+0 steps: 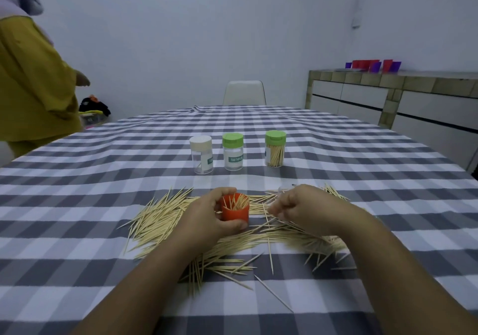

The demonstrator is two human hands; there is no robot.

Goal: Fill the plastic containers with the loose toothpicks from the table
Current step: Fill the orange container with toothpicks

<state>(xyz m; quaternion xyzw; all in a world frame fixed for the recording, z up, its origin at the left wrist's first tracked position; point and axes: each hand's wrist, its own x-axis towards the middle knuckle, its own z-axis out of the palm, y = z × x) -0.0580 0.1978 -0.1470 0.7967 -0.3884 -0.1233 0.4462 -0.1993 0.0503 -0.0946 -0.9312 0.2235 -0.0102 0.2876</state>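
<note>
Covering the whole table [77, 179] is one grey and white checked cloth, and near its closer edge lies one big loose heap of toothpicks [165, 218], too many to count, spread to the left, the right and in front of both hands. Further toward the far edge, about the middle, three clear plastic containers stand upright in one row: the left container [201, 157] has a white lid and looks almost empty, the middle container [232, 151] has a green lid and its inside cannot be told behind the label, and the right container [275, 148] has a green lid and is packed with toothpicks. The left hand [207, 218] has its fingers and thumb curled around one small orange container [236, 212], which is open at the top and has several toothpicks standing in it, in the middle of the heap. The right hand [307, 209] is just beside it, fingers curled together over the heap; whether they pinch any toothpick I cannot tell. One white chair [244, 93] stands at the far edge.
</note>
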